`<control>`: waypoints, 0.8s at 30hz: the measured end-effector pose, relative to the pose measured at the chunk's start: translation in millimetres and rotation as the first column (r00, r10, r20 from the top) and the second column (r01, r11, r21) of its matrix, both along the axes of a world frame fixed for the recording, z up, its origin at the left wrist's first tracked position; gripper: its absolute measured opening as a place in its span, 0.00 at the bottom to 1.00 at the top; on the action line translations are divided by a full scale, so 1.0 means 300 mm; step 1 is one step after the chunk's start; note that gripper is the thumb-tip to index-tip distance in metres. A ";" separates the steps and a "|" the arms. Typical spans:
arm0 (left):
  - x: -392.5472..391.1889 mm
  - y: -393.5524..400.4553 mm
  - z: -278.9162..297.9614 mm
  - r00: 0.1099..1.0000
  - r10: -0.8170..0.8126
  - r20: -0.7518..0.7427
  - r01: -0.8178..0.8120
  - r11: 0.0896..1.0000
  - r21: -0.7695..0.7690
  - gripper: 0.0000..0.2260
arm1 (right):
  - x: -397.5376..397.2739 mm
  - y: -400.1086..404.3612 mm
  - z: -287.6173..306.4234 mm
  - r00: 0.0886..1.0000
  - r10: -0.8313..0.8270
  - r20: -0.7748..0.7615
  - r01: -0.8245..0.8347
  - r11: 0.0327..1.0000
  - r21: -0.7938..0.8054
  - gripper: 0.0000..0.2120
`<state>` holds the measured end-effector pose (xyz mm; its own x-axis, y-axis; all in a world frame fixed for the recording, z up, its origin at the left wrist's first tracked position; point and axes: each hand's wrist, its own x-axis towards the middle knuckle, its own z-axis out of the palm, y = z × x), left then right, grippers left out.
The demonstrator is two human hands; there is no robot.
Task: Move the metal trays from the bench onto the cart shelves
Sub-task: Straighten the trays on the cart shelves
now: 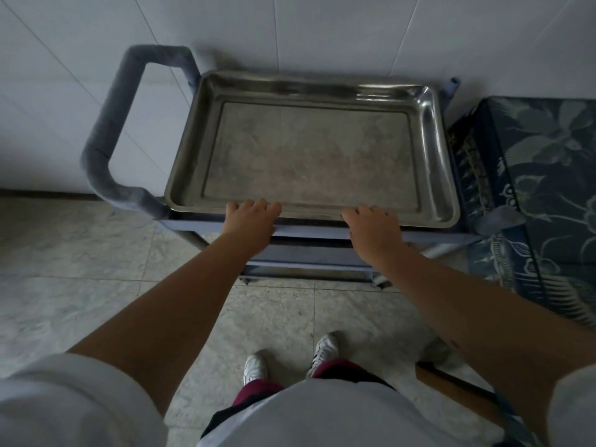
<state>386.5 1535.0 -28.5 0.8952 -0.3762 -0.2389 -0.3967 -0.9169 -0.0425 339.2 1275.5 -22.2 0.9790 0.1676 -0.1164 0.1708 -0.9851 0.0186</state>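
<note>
On top of the cart (322, 232), one metal tray (309, 150) sits at twelve o'clock.
Left hand (251, 217) and right hand (371, 227) curl over its near rim; lower shelves look unfilled, bench unseen.

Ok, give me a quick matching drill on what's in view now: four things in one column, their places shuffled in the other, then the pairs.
Things:
1. metal tray
2. padded handle
3. left hand
4. patterned cloth

Places:
A. left end of the cart
B. right of the cart
C. on the cart's top shelf
D. on the tray's near rim, left of the right hand

Pairs: 1-C, 2-A, 3-D, 4-B
</note>
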 end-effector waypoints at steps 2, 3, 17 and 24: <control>-0.016 0.024 -0.003 1.000 -0.006 0.001 0.006 1.000 -0.014 0.17 | -0.019 0.017 0.003 1.000 -0.012 0.002 0.012 1.000 0.016 0.11; -0.023 0.034 -0.005 1.000 -0.012 0.001 0.012 1.000 -0.025 0.18 | -0.029 0.024 0.003 1.000 -0.017 0.001 0.017 1.000 0.011 0.12; -0.139 0.069 0.017 0.995 -0.068 -0.070 0.065 0.997 -0.040 0.38 | -0.126 0.057 0.000 0.991 -0.083 -0.107 0.074 0.994 -0.082 0.30; -0.195 0.145 -0.031 0.991 -0.085 -0.104 0.085 0.996 -0.006 0.50 | -0.188 0.114 -0.064 0.961 -0.232 -0.153 0.232 0.973 -0.017 0.56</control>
